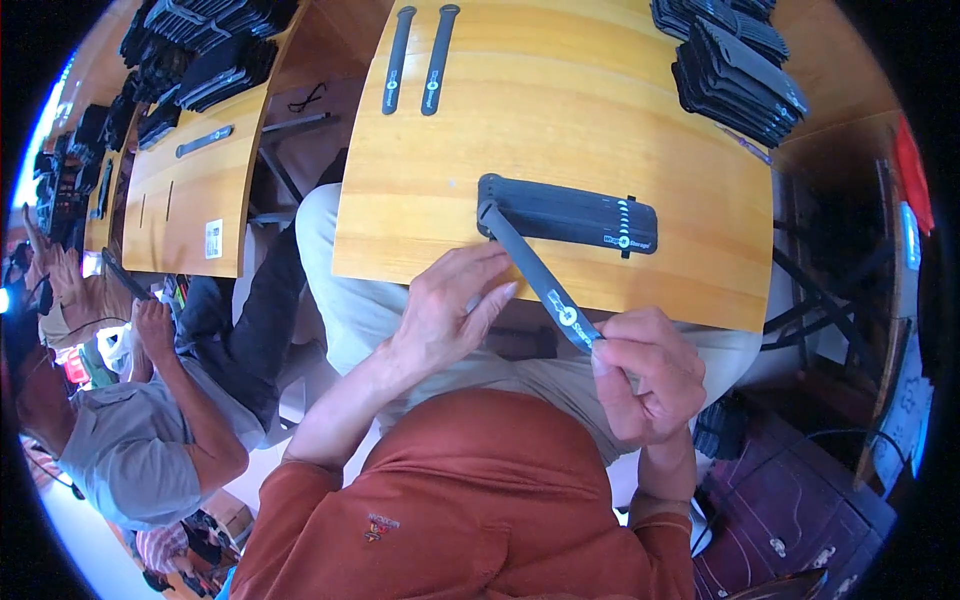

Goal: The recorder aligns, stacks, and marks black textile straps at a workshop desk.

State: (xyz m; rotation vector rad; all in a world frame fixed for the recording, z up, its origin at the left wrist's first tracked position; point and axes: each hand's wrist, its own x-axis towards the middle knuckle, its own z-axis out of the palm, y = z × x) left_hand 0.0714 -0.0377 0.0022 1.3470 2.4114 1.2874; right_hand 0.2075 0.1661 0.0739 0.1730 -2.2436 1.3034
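My right hand (652, 375) pinches the lower end of a dark grey strap (535, 268) with white print. The strap slants up to the left, and its rounded end with a hole overlaps a flat black bundle of straps (575, 212) on the wooden table. A narrow band with white marks crosses the bundle near its right end. Beside the strap, at the table's front edge, my left hand (450, 305) has its fingers stretched out and its thumb apart. Its fingertips come close to the strap; whether they touch it I cannot tell.
Two grey straps (417, 60) lie side by side at the table's (560, 110) far left. Stacked black bundles (735, 85) stand at the far right. On the left, a co-worker (150, 440) sits at another table (190, 230) holding a dark strap (125, 275).
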